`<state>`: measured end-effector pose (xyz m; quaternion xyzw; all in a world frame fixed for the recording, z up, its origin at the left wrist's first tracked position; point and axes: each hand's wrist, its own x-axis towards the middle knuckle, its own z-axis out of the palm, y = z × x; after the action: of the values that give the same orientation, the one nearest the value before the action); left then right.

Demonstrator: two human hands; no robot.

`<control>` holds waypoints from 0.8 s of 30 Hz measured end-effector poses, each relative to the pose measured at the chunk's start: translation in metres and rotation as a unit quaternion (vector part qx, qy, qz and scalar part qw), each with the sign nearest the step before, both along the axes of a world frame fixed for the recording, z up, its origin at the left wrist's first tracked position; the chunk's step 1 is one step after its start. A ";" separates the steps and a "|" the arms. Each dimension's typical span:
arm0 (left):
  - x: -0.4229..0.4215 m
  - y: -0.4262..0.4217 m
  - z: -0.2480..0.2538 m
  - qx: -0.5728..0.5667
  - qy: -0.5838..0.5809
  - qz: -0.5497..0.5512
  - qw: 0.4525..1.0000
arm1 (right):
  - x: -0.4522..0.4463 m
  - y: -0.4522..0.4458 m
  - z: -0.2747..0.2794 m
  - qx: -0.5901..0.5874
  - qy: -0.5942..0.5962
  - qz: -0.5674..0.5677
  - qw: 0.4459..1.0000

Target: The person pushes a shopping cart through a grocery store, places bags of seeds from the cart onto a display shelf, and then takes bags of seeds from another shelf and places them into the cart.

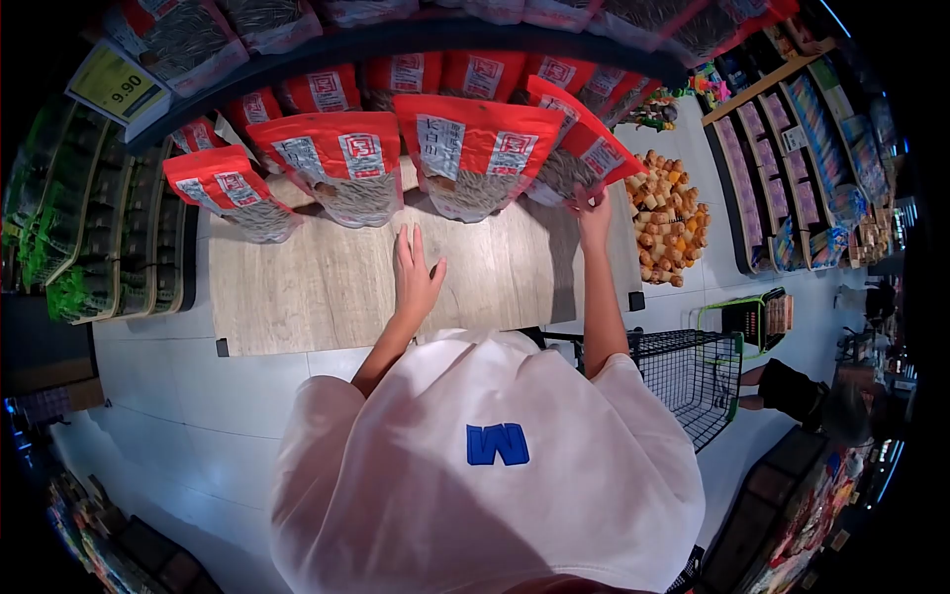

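My right hand (591,204) has its fingers closed on the lower right corner of a red-topped clear bag (562,170), filled with small grey pieces that look like dried fish. That bag leans to the right at the end of the front row. My left hand (418,275) is over the wooden shelf board (307,287), fingers stretched out and holding nothing. Just beyond it stand a middle bag (475,158) and another bag (346,166) of the same kind. A smaller-looking bag (237,194) tilts at the left end.
More red bags (406,79) stand behind the front row. A dark upper shelf edge (396,45) crosses above, with a 9.90 price tag (119,87) at left. A wire shopping cart (693,381) is at my right. Bundled brown goods (668,218) lie beyond the board.
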<state>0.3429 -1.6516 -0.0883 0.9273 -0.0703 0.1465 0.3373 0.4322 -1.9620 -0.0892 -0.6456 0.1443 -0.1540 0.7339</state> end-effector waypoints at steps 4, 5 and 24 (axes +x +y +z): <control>-0.002 -0.005 0.003 0.004 0.020 -0.047 0.999 | 0.003 -0.010 -0.001 0.011 -0.011 0.015 1.000; -0.003 -0.004 0.003 0.000 0.031 -0.054 0.998 | 0.002 -0.018 -0.002 -0.015 -0.008 0.031 0.999; -0.006 0.000 -0.002 0.013 0.035 -0.050 0.998 | -0.012 -0.090 -0.005 -0.049 0.061 0.124 0.989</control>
<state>0.3368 -1.6516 -0.0907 0.9315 -0.1062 0.0959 0.3344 0.4199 -2.0522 -0.0939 -0.7021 0.0995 -0.0293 0.7045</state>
